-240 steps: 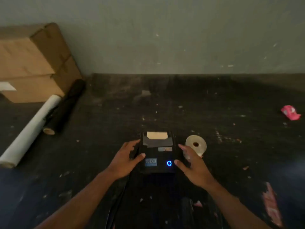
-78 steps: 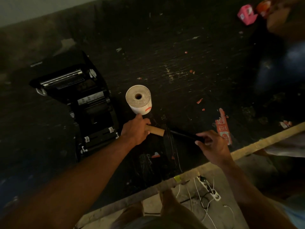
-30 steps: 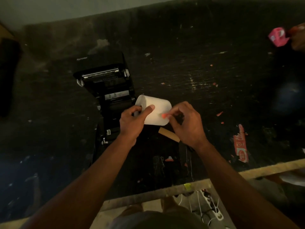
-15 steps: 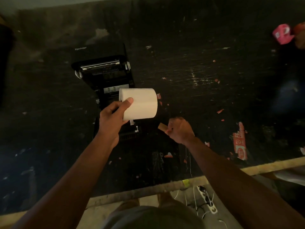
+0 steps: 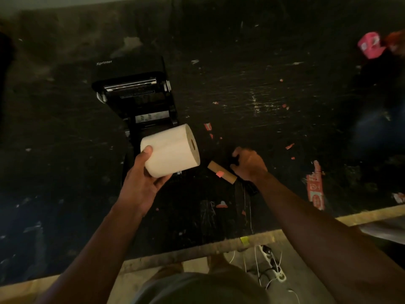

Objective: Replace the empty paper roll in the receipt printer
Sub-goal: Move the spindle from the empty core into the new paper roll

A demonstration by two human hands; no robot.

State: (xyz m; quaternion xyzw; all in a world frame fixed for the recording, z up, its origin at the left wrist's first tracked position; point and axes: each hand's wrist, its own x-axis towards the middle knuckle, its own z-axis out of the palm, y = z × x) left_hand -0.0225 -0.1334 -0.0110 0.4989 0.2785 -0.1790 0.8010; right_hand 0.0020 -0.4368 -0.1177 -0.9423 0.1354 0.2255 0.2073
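At the bottom of the frame two bare forearms are reaching up from the near edge of the dark, scuffed tabletop (image 5: 274, 102). Left of centre, the left hand (image 5: 140, 183) is cupping the full paper roll (image 5: 169, 150) from below, thumb lying along its left end and fingers curled under it, holding it clear of the surface with its core hole pointing right. Right of centre, the right hand (image 5: 248, 164) is resting knuckles-up on the tabletop, fingers curled loosely around something dark; what that is, and how firmly it is being gripped, cannot be told in this light. Just left of that hand the empty cardboard core (image 5: 221, 172) is lying flat on the tabletop (a small pink scrap is sitting on it), so the old roll looks to be already out.

Farther up, in the upper left of centre, the receipt printer (image 5: 131, 88) is standing with its lid swung open and back, the paper bay partly hidden behind the raised roll.

The step in hand appears to be loading: the new roll is hovering just in front of the open bay. The next move is probably calling for lowering the roll into the bay with its axis across the printer, drawing the loose end out toward the cutter slot, then closing the lid.
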